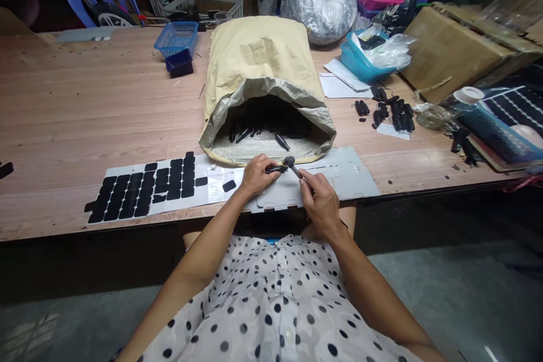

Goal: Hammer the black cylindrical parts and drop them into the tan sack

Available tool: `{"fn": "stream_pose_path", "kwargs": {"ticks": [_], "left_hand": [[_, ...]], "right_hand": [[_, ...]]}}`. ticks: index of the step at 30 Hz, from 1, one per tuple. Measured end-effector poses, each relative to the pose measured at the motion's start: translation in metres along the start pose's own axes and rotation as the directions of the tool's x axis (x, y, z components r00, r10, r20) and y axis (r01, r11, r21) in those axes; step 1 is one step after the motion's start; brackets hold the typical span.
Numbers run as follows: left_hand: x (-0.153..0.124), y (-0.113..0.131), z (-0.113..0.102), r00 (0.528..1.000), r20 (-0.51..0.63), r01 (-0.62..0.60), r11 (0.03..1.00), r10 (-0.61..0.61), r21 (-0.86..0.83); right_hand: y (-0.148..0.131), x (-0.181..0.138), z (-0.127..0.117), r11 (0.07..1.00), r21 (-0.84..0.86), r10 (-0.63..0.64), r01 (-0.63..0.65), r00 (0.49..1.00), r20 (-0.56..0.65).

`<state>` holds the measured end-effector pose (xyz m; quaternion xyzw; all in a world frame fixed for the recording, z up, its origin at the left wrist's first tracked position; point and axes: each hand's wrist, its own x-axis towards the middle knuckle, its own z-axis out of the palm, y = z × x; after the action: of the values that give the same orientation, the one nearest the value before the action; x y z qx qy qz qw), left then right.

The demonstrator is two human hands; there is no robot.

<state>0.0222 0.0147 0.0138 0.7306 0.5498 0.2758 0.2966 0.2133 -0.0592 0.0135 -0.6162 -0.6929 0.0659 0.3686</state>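
Note:
My left hand pinches a slim black part at the front of the table. My right hand is closed around the handle of a round-headed tool, whose dark head meets or nearly meets the black part's end. Both hands are above a pale grey board. Right behind them, a cream woven sack lies with its mouth facing me, several similar black parts inside. Left of my left hand, a white sheet carries rows of black rounded pieces; a loose black piece lies nearby.
Clusters of small black parts lie at the right, near a cardboard box and a turquoise basket. A blue basket and a dark blue tray stand left of the sack. Behind it sits a stuffed clear plastic bag.

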Motion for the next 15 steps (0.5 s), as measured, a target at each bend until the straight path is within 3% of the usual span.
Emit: {"fn": "stream_pose_path", "kwargs": {"ticks": [7, 15], "left_hand": [[0.001, -0.001, 0.001, 1.000, 0.013, 0.004, 1.000, -0.004, -0.006], [0.001, -0.002, 0.001, 1.000, 0.024, -0.013, 1.000, 0.013, -0.010]], "right_hand": [[-0.003, 0.002, 0.000, 0.999, 0.009, -0.039, 0.039, 0.999, -0.006], [-0.004, 0.001, 0.004, 0.999, -0.004, -0.038, 0.038, 0.996, 0.079]]}}
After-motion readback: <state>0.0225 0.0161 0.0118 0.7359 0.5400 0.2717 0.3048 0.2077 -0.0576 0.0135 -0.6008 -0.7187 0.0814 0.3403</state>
